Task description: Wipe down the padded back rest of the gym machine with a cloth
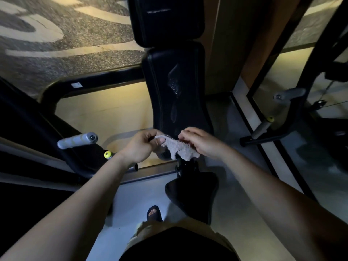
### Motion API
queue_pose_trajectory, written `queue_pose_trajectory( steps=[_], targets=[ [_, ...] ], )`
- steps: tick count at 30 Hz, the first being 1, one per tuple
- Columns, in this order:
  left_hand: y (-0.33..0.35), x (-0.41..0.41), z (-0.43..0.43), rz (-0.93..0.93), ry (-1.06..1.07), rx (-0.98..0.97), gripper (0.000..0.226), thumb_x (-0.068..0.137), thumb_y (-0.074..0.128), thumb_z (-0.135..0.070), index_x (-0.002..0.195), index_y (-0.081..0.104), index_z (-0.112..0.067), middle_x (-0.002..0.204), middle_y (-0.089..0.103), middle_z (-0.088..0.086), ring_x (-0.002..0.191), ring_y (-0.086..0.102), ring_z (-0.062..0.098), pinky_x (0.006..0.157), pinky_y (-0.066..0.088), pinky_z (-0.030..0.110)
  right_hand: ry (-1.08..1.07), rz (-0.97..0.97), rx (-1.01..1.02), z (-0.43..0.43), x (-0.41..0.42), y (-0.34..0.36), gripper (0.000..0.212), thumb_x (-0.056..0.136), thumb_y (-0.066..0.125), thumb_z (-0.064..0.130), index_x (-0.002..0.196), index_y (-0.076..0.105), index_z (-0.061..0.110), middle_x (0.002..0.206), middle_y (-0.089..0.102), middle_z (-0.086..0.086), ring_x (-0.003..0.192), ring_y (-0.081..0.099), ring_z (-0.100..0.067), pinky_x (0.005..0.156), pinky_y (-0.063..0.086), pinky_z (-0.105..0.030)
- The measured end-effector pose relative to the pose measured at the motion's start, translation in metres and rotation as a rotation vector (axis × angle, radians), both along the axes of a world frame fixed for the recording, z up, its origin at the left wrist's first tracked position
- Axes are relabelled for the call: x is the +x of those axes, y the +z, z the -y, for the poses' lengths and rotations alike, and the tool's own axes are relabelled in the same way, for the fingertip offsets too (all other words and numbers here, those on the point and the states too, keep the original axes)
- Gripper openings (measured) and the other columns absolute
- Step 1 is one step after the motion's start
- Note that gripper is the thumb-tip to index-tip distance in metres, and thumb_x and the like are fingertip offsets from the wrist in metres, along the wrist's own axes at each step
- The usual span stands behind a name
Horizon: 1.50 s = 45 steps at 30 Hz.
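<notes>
Nearest the camera, a foot in a dark sandal (154, 213) is seen on the pale floor (131, 194), just left of the black seat pad (192, 194). Above the seat, a pale cloth (178, 147) is held between both hands, in front of the lower end of the back rest (178, 87); contact between cloth and pad cannot be told. One end of the cloth is pinched by the left hand (143, 146), thumb on top. The other end is gripped by the curled fingers of the right hand (201, 142). The cloth's lower edge hangs slack between them. Shiny streaks (174, 81) are visible down the middle of the black back rest. A grey handle (77, 141) is located to the left and another grey handle (290, 94) to the right. Farthest off, a second black pad (167, 21) is mounted directly above the back rest.
</notes>
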<state>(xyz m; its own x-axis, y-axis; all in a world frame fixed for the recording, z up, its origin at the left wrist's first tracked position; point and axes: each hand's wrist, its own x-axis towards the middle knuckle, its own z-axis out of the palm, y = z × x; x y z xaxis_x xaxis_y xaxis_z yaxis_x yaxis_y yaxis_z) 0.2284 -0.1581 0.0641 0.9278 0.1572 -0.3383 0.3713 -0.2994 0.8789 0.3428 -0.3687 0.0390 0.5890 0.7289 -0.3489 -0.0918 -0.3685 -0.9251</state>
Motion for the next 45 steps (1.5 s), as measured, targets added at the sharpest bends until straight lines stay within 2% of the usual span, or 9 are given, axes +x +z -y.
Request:
queue_pose_trajectory(
  steps=[5,12,20,26,29,33,37,42,45],
  targets=[
    [0.024,0.017,0.004,0.044,0.024,-0.11,0.022,0.104,0.046,-0.009,0.098,0.066,-0.003,0.095,0.073,0.019,0.089,0.07,0.032,0.085,0.06,0.041,0.046,0.08,-0.023,0.006,0.008,0.019,0.014,0.096,0.066,0.014,0.106,0.071,0.022,0.083,0.072,0.01,0.069,0.061,0.001,0.068,0.046,-0.023],
    [0.047,0.027,0.007,0.001,0.023,-0.115,0.017,0.084,0.052,-0.029,0.081,0.05,-0.012,0.066,0.044,0.007,0.063,0.038,0.02,0.059,0.031,0.034,-0.109,0.072,-0.005,-0.013,0.018,0.053,0.018,0.085,0.053,0.035,0.069,0.062,0.036,0.07,0.054,0.02,0.078,0.05,-0.008,0.082,0.036,-0.036],
    [0.058,0.039,-0.02,0.046,0.156,-0.016,0.027,0.097,0.064,-0.007,0.12,0.051,-0.015,0.084,0.061,0.015,0.062,0.054,0.021,0.06,0.05,0.036,-0.063,0.004,0.097,-0.023,0.026,0.06,0.035,0.082,0.072,0.031,0.112,0.06,0.044,0.121,0.066,-0.006,0.106,0.07,-0.026,0.082,0.059,-0.041],
    [0.069,0.045,-0.02,-0.02,-0.209,0.192,0.024,0.083,0.068,-0.017,0.107,0.068,-0.021,0.095,0.076,0.001,0.088,0.072,0.016,0.09,0.058,0.039,-0.087,0.037,0.155,-0.031,0.034,0.073,0.037,0.088,0.068,0.017,0.115,0.06,0.041,0.104,0.069,-0.019,0.091,0.069,-0.029,0.087,0.056,-0.046],
    [0.07,0.047,-0.014,0.025,-0.217,0.056,0.033,0.077,0.072,-0.035,0.098,0.07,-0.01,0.089,0.075,0.004,0.083,0.069,0.018,0.088,0.055,0.041,-0.224,0.163,0.089,-0.032,0.038,0.078,0.03,0.088,0.069,0.016,0.108,0.06,0.037,0.101,0.07,-0.016,0.082,0.066,-0.025,0.074,0.054,-0.042],
    [0.073,0.052,-0.004,0.134,-0.069,-0.297,0.014,0.098,0.061,-0.003,0.105,0.065,0.008,0.073,0.068,-0.004,0.059,0.06,0.005,0.058,0.047,0.015,-0.27,0.286,0.007,-0.026,0.035,0.074,0.015,0.098,0.064,0.032,0.094,0.073,0.02,0.087,0.072,-0.007,0.073,0.062,-0.016,0.068,0.048,-0.036],
    [0.075,0.063,0.003,0.206,0.149,-0.475,0.03,0.094,0.068,-0.014,0.114,0.07,0.007,0.122,0.07,0.002,0.106,0.07,0.016,0.092,0.055,0.032,-0.077,0.205,0.065,-0.02,0.027,0.07,0.043,0.088,0.056,0.071,0.088,0.074,0.032,0.113,0.063,0.002,0.098,0.064,-0.005,0.092,0.049,-0.027],
    [0.077,0.07,0.013,0.207,0.256,-0.271,0.024,0.104,0.057,-0.018,0.114,0.068,0.001,0.097,0.073,0.012,0.078,0.068,0.016,0.067,0.053,0.02,-0.202,0.186,0.095,-0.023,0.032,0.069,0.01,0.096,0.064,0.025,0.092,0.072,0.021,0.078,0.067,0.005,0.071,0.06,-0.009,0.067,0.046,-0.027],
    [0.07,0.078,0.015,0.183,0.421,0.094,0.021,0.097,0.067,-0.021,0.114,0.059,-0.013,0.101,0.066,0.003,0.083,0.064,0.018,0.07,0.054,0.028,-0.328,0.162,0.103,-0.02,0.04,0.07,0.013,0.093,0.064,0.019,0.105,0.068,0.019,0.094,0.074,-0.001,0.082,0.068,-0.012,0.07,0.05,-0.026]
  ],
)
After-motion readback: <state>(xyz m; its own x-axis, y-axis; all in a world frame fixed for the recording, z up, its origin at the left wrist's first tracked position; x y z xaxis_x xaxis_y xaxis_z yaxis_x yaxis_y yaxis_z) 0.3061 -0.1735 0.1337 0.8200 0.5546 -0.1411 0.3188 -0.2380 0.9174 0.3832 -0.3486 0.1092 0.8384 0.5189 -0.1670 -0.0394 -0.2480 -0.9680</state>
